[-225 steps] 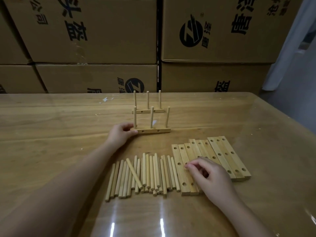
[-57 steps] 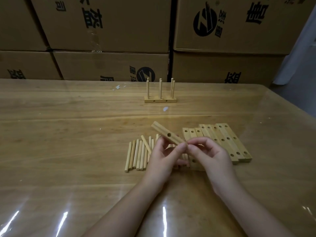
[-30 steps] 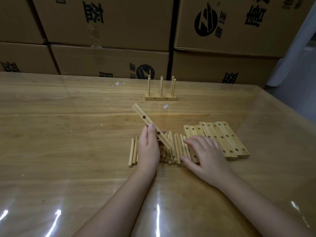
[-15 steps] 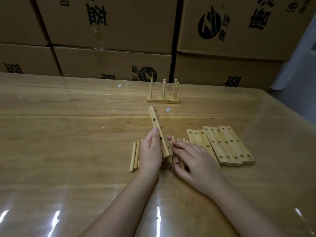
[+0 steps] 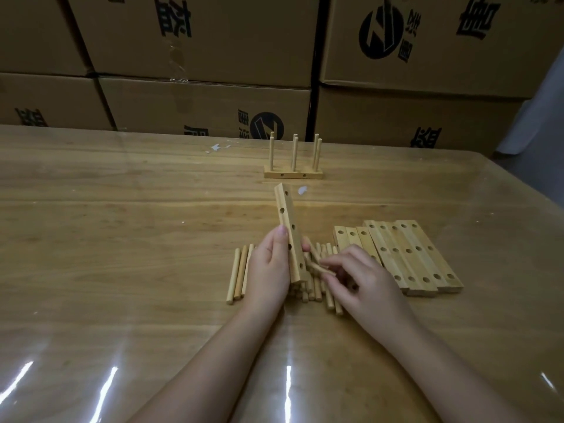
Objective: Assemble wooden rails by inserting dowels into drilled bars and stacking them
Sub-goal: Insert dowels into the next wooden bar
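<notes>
Centre frame: left hand point(image 5: 270, 264) grips one drilled bar point(image 5: 287, 227), thumb along its left face and fingers wrapped behind. The bar stands steeply tilted, its lower end down among the loose dowels point(image 5: 239, 271). I judge that this steadies it. The holes face right, toward the other hand, which suits a sideways insertion.

Right hand point(image 5: 363, 279) pinches a single dowel point(image 5: 319, 268) between thumb and fingertips, its tip close beside the bar's lower holes (contact I cannot tell).

Spare bars point(image 5: 409, 254) lie side by side at centre right, holes up, within easy reach.

Upper centre: a finished rail point(image 5: 293, 172) stands on the table point(image 5: 122, 239) with its dowels upright. More dowel tips show just behind it. It is parked well apart from the work. Cardboard boxes point(image 5: 213, 41) wall the far edge.
</notes>
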A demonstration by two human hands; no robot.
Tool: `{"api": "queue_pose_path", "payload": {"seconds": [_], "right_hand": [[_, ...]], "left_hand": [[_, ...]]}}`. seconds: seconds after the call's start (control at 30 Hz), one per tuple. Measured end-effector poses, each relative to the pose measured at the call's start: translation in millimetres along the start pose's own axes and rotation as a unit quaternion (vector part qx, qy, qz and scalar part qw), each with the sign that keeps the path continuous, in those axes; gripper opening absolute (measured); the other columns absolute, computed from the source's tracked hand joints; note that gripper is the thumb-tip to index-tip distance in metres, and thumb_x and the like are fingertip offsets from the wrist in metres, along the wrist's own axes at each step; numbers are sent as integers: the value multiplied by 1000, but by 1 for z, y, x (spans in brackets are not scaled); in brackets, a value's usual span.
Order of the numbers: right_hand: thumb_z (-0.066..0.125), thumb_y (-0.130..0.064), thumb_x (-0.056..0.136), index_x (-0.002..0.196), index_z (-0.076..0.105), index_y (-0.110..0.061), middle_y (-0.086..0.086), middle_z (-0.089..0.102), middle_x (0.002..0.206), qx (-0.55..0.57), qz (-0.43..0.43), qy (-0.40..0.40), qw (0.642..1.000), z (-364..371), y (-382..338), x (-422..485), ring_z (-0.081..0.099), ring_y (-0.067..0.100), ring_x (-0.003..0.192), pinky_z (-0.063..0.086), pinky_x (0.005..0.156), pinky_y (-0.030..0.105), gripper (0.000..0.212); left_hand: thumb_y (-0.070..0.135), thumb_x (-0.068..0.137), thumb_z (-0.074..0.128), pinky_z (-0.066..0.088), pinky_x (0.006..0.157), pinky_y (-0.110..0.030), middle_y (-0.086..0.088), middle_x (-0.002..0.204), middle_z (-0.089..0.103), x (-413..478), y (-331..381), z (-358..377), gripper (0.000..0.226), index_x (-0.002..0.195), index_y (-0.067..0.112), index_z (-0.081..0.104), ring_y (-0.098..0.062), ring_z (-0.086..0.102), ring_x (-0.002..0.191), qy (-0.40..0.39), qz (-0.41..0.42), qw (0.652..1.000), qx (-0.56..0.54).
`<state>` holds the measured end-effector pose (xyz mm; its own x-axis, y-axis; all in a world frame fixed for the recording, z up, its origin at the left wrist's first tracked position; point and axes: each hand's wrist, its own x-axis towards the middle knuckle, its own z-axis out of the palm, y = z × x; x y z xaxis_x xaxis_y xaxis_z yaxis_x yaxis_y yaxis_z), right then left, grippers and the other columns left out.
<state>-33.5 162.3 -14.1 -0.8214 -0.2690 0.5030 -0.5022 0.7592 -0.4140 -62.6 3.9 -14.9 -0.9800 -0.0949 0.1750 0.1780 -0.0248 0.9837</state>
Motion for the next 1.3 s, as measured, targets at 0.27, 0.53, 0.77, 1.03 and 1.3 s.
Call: {"api": "queue_pose_path", "payload": {"seconds": [0.27, 0.53, 0.77, 1.03, 1.3], "right_hand": [[67, -4, 81, 107, 54, -36, -12, 57, 92, 188, 148, 162, 957, -4, 3, 3, 56, 0, 83, 45, 71, 7, 44], [69, -5, 80, 107, 53, -35, -8, 62, 93, 297, 174, 264, 901, -10, 4, 6, 60, 2, 80, 47, 73, 11, 44], [69, -6, 80, 102, 58, -31, -4, 67, 93, 366, 200, 277, 865, -10, 7, 7, 65, 7, 91, 52, 79, 17, 35], [52, -3, 91, 112, 50, -36, -3, 56, 101, 344, 149, 276, 885, -16, 1, 7, 67, 10, 91, 52, 77, 16, 39], [58, -20, 87, 106, 59, -33, -14, 69, 95, 252, 176, 82, 948, -11, 6, 6, 63, 1, 93, 54, 80, 21, 24]], "left_hand": [[28, 102, 35, 51, 70, -28, 8, 69, 68, -5, 3, 3, 41, 79, 17, 67, -8, 63, 70, -28, 37, 996, 75], [27, 103, 34, 52, 81, -47, 1, 75, 68, -7, 7, 3, 43, 79, 14, 68, -20, 64, 78, -22, 28, 996, 87], [26, 103, 33, 51, 80, -43, 0, 78, 68, -7, 7, 3, 43, 81, 13, 68, -16, 64, 78, -29, 30, 994, 100], [27, 103, 34, 49, 78, -43, 5, 73, 66, -8, 9, 3, 43, 79, 15, 68, -16, 62, 76, -32, 22, 995, 97], [28, 102, 35, 51, 76, -46, 6, 70, 67, -8, 9, 4, 39, 86, 11, 66, -17, 63, 73, -36, 22, 995, 94]]}}
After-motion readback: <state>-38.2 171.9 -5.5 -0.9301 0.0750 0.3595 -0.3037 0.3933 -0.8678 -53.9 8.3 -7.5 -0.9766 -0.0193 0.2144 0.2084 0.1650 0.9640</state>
